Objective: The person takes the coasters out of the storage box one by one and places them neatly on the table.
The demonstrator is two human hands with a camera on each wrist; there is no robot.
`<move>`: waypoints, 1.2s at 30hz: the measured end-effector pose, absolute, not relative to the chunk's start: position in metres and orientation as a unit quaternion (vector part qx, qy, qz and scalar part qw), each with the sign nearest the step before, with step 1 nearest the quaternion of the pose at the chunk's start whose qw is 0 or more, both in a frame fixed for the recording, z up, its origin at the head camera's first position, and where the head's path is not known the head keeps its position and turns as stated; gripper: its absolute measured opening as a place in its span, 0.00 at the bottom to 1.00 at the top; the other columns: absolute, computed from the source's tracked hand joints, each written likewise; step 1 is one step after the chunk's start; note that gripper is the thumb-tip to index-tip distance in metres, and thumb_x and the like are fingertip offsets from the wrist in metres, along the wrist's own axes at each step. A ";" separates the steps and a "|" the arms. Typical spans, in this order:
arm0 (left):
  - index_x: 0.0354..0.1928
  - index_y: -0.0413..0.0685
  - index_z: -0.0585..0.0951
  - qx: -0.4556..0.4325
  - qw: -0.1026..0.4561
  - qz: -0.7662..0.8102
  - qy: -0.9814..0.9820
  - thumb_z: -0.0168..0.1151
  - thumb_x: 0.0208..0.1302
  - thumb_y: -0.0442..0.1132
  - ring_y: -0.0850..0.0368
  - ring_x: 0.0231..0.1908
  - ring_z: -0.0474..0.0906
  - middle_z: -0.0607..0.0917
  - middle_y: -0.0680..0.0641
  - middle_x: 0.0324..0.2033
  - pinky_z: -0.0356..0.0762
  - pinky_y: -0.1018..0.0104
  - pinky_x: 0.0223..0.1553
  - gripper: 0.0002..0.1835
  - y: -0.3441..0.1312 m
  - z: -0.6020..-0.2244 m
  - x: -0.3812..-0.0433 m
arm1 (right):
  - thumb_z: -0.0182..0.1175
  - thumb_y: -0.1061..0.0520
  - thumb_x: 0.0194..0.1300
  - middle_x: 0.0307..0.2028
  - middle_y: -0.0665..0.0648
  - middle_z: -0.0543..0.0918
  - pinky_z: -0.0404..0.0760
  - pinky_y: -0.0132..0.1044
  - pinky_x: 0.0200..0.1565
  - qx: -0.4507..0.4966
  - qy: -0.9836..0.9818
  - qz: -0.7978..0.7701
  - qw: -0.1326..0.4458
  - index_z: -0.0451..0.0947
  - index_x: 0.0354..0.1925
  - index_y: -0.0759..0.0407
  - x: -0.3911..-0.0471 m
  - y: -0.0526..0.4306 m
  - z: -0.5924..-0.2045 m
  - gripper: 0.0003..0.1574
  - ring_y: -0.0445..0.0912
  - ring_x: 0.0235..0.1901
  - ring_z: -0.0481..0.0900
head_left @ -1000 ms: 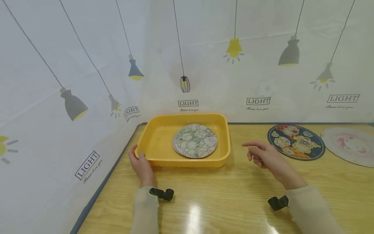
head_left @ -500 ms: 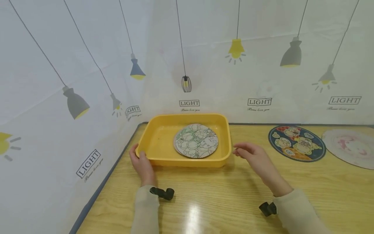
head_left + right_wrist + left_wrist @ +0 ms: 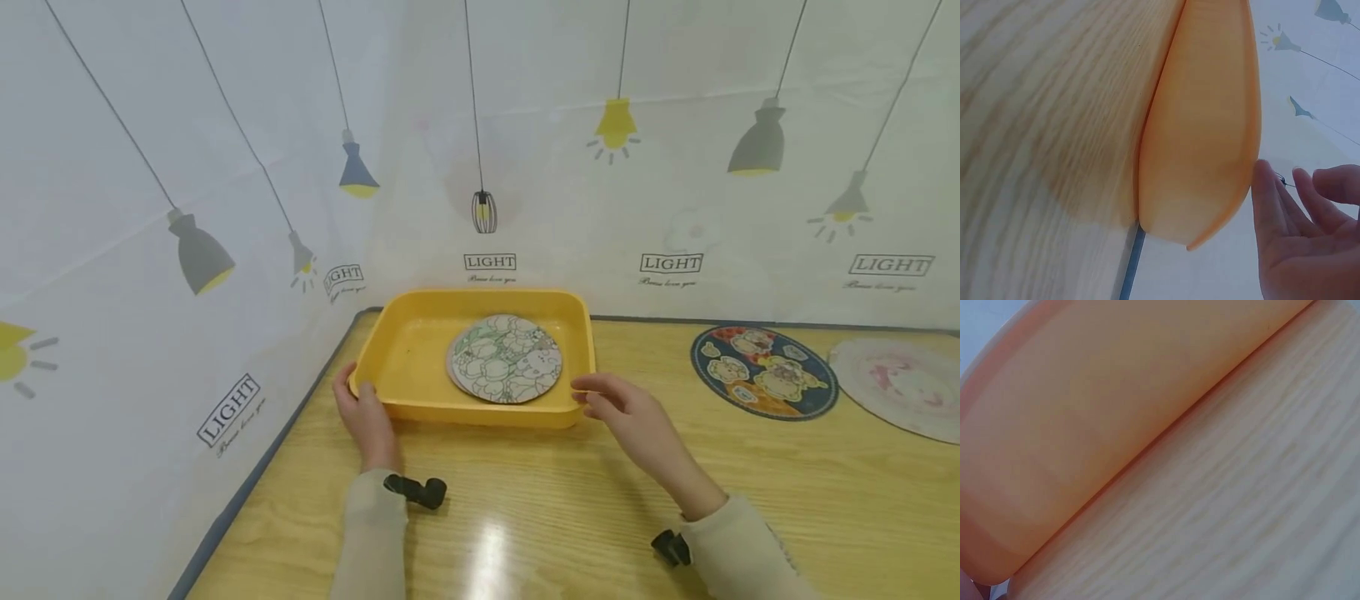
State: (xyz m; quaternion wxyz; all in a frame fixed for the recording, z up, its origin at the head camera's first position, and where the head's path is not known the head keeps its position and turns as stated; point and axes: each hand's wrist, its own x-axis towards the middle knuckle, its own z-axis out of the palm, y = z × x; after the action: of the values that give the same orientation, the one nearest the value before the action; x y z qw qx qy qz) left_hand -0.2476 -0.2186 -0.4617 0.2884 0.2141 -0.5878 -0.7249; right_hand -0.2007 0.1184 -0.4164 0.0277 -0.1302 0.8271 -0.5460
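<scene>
A shallow yellow plastic tray [image 3: 420, 408] stands on the wooden table in the head view. Inside it, right of the middle, lies a flat round mat [image 3: 504, 358] with line-drawn flowers and a cartoon animal. My left hand [image 3: 369, 425] holds the tray's front left corner, thumb at the rim and fingers against the outer side. At the front right corner, my right hand [image 3: 637, 425] has its fingertips right at the rim, the fingers loosely extended. In the right wrist view, one finger [image 3: 1266, 194] meets the rim of the tray [image 3: 1204, 125]. The left wrist view shows mostly the tray's outer wall [image 3: 1097, 412].
To the right lie a dark blue round mat [image 3: 795, 400] with cartoon pictures and a pale round mat [image 3: 900, 408] with pink marks, edges overlapping. A white sheet [image 3: 555, 208] printed with lamps rises behind the table and along its left side.
My right hand has moved left from the bare table to the tray's right rim. My left hand keeps its hold on the left corner, and the tray stays in place.
</scene>
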 end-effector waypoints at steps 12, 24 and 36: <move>0.58 0.57 0.66 0.226 0.278 -0.710 -0.606 0.40 0.62 0.35 0.57 0.56 0.68 0.68 0.55 0.59 0.66 0.61 0.56 0.22 -0.221 -0.467 -0.252 | 0.44 0.49 0.70 0.49 0.51 0.81 0.73 0.49 0.53 -0.113 0.884 -0.454 -0.003 0.64 0.63 0.55 -0.201 0.113 -0.417 0.26 0.47 0.51 0.78; 0.57 0.55 0.67 0.220 0.295 -0.712 -0.598 0.41 0.61 0.33 0.58 0.55 0.68 0.69 0.54 0.57 0.66 0.62 0.56 0.22 -0.222 -0.470 -0.254 | 0.49 0.53 0.67 0.31 0.47 0.86 0.75 0.37 0.28 -0.127 0.932 -0.320 -0.110 0.78 0.50 0.58 -0.218 0.102 -0.418 0.19 0.43 0.32 0.83; 0.58 0.56 0.67 0.210 0.287 -0.708 -0.610 0.40 0.62 0.34 0.53 0.55 0.68 0.67 0.55 0.59 0.66 0.60 0.53 0.21 -0.223 -0.470 -0.251 | 0.47 0.51 0.68 0.33 0.53 0.85 0.74 0.32 0.25 -0.102 0.933 -0.340 -0.055 0.76 0.51 0.59 -0.232 0.079 -0.412 0.20 0.37 0.24 0.81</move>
State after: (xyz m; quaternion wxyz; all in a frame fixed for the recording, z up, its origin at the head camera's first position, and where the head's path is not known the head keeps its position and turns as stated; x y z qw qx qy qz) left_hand -0.2508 -0.2230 -0.4705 0.2868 0.2102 -0.6097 -0.7084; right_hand -0.2321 0.0789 -0.4116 -0.0551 -0.1018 0.9333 -0.3400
